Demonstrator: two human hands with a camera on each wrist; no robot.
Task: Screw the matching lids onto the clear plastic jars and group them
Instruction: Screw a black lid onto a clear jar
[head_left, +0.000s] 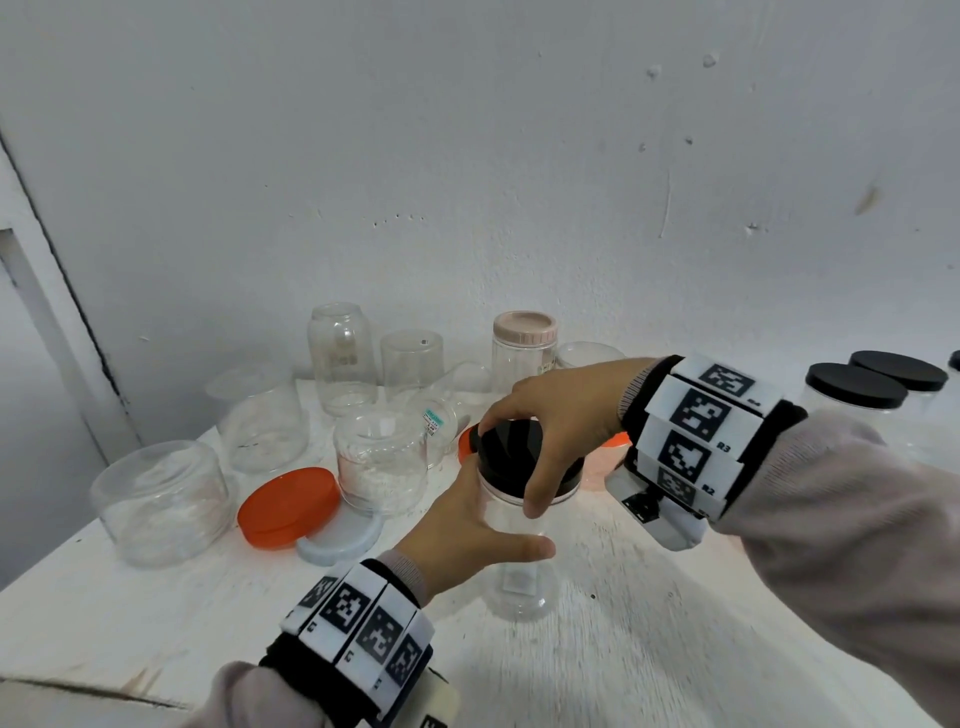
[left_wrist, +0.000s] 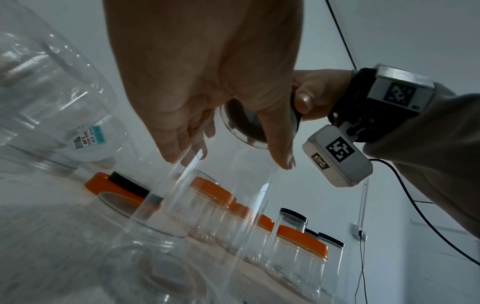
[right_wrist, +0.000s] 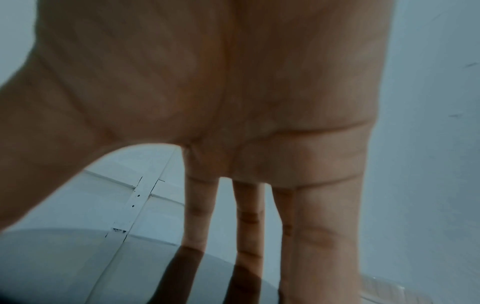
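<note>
A tall clear jar (head_left: 519, 577) stands upright near the table's front middle. My left hand (head_left: 501, 514) grips its upper body, thumb across the near side. A black lid (head_left: 511, 457) sits on the jar's mouth, and my right hand (head_left: 511, 467) grips its rim from above with thumb and fingertips. In the left wrist view my left hand (left_wrist: 231, 160) wraps the jar (left_wrist: 207, 216) with the lid (left_wrist: 249, 127) above it. The right wrist view shows my palm and fingers (right_wrist: 249, 216) reaching down onto the lid's glossy top (right_wrist: 64, 267).
Several open clear jars (head_left: 161, 499) stand at the back left, one with a pink lid (head_left: 524, 327). Loose orange (head_left: 288, 506) and pale lids (head_left: 337, 543) lie left of the jar. Black-lidded jars (head_left: 857, 395) and orange-lidded jars (left_wrist: 301, 242) stand grouped at the right.
</note>
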